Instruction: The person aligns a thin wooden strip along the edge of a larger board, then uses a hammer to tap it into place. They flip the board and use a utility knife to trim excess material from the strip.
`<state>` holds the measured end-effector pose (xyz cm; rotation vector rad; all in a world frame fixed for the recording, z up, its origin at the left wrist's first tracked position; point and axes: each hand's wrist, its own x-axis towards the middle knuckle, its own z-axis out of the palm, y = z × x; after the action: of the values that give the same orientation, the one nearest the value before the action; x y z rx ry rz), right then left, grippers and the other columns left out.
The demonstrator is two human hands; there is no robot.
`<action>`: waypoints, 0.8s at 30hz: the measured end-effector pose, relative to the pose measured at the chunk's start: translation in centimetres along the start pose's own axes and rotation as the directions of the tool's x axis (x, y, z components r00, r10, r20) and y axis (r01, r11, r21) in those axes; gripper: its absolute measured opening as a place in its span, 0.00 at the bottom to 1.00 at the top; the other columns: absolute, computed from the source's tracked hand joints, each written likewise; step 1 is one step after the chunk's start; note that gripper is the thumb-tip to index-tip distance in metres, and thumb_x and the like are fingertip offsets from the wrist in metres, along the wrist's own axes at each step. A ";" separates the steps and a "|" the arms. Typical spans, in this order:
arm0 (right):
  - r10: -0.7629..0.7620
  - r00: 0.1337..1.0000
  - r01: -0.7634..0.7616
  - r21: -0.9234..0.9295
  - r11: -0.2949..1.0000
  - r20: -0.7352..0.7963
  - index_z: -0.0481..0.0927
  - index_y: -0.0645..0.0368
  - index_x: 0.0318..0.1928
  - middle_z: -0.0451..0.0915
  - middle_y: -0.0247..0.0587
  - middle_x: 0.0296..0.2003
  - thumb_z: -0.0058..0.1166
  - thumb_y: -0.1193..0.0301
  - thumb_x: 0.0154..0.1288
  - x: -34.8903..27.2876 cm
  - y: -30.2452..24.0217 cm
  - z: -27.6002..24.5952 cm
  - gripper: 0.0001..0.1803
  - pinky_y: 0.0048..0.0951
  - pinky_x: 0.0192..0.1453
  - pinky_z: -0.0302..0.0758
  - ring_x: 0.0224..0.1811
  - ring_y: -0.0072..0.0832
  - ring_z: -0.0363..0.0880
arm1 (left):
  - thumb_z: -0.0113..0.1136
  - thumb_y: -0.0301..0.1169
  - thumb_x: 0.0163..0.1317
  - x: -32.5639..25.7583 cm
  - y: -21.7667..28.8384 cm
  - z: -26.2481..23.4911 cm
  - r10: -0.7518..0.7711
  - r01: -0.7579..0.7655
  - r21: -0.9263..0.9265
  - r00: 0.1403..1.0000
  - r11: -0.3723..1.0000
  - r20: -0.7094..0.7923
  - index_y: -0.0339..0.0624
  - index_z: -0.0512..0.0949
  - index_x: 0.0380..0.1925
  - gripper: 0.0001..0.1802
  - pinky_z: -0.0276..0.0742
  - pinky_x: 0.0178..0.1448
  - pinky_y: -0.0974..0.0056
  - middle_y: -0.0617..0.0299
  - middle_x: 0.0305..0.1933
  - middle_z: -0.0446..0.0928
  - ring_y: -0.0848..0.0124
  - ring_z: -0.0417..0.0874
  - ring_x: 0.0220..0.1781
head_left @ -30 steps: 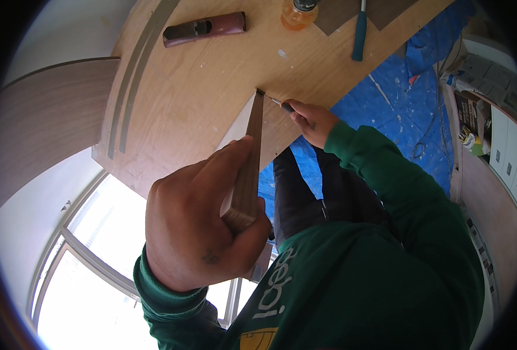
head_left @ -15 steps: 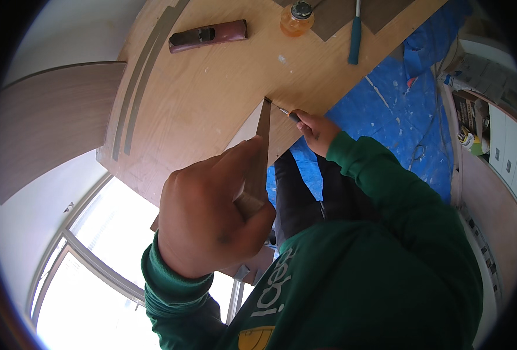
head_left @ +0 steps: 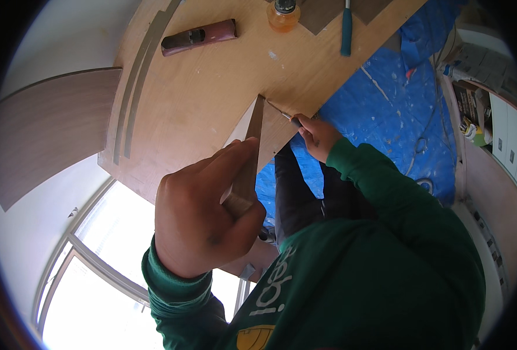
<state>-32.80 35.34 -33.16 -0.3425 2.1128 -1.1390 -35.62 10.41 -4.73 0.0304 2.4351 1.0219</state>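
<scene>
Wood panel: a dark curved sheet at the far left, lying apart from my workpiece on the pale surface.

Thin strips: two narrow grey bands running side by side along the left part of the plywood board.

Plywood board: the broad light-brown sheet that fills the upper middle; everything I work with rests on it or over its edge.

Hand plane: a reddish-brown block lying flat near the board's top edge, well apart from my hands.

My left hand: closed in a grip, thumb and fingers pressed together around the near end of the wooden piece.

Wooden piece: a narrow slat standing on edge, running from my left hand away to a point on the board; its far tip meets the blade.

Glue bottle: a small amber container at the top edge, upright as far as I can tell.

Knife: a slim blade held at the far tip of the wooden piece; its handle is hidden in my fist.

My right hand: curled shut, pinching the knife at the board's lower edge.

Blue-handled tool: lying on the board at the top, near the bottle.

Blue sheet: a paint-spattered cover on the floor to the right.
</scene>
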 end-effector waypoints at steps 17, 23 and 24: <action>-0.004 0.999 0.000 0.080 0.997 0.041 0.77 0.60 0.57 0.85 0.60 0.36 0.47 0.72 0.82 3.3 -0.6 -0.3 0.11 0.52 0.42 0.77 0.38 0.56 0.86 | 0.67 0.24 0.40 -0.1 0.3 0.9 0.040 -0.038 0.037 0.999 0.999 -0.029 0.29 0.84 0.55 0.34 0.86 0.37 0.54 0.42 0.33 0.87 0.48 0.90 0.29; -0.052 0.998 0.054 0.058 0.997 -0.034 0.76 0.59 0.59 0.86 0.59 0.36 0.47 0.75 0.80 1.8 0.2 0.5 0.12 0.51 0.42 0.78 0.38 0.55 0.87 | 0.66 0.24 0.40 -0.1 0.2 0.7 0.013 -0.013 0.006 0.999 1.000 -0.034 0.29 0.85 0.54 0.34 0.85 0.36 0.55 0.43 0.32 0.86 0.50 0.90 0.28; -0.073 0.996 0.076 0.055 0.996 -0.060 0.76 0.58 0.60 0.85 0.58 0.35 0.47 0.75 0.80 1.6 0.3 0.4 0.12 0.51 0.41 0.77 0.37 0.54 0.87 | 0.66 0.24 0.40 0.1 0.1 0.8 0.025 -0.025 0.002 0.999 1.000 -0.047 0.29 0.85 0.54 0.33 0.85 0.36 0.55 0.44 0.32 0.86 0.50 0.90 0.28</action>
<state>-33.66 34.43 -34.22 -0.3677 2.1285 -1.2644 -35.33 11.07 -5.15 0.0383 2.4838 1.0427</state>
